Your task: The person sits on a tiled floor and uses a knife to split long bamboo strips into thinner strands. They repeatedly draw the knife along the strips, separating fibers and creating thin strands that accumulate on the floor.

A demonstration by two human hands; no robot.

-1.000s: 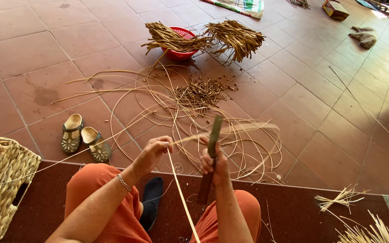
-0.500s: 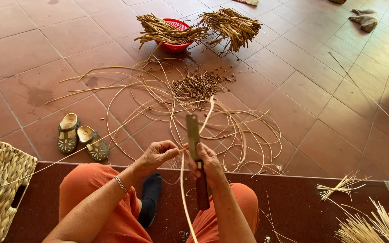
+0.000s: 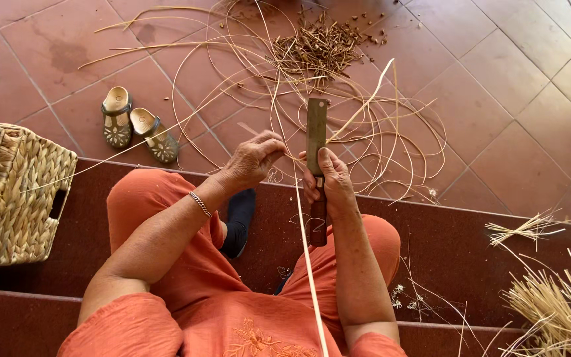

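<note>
At far left, stood a woven straw basket [image 3: 14,192] with dark handle slots, on the dark red step [image 3: 470,244]. Next to it, on the terracotta tiled floor [image 3: 530,99], lay a pair of sandals [image 3: 137,125], side by side, toes pointing toward the step

Then came the left hand [image 3: 254,158], bracelet [image 3: 201,203] on the wrist. Was not spread: fingertips drawn together, pinching a thin pale cane strip [image 3: 306,251] just beside the blade. Rest of the hand curled loosely

Ran downward between the orange-clad knees, this strip, long, flat and straw-coloured, almost straight, and passed out of view at the bottom edge. Upper end met the knife between the two hands; beyond that, could not separate it from the loose loops on the floor

Right hand [image 3: 328,185] was closed firmly around the dark handle of a cleaver-like knife [image 3: 316,135], thumb pressed along the flat of the blade. Held upright, blade rectangular, dull and brownish, pointing away from the body

Behind the hands, spread over the tiles, many pale cane loops [image 3: 378,125], and farther up a heap of dark short trimmings [image 3: 318,49]. At far right, on the step, rested bundles of pale straw [image 3: 556,304]
</note>
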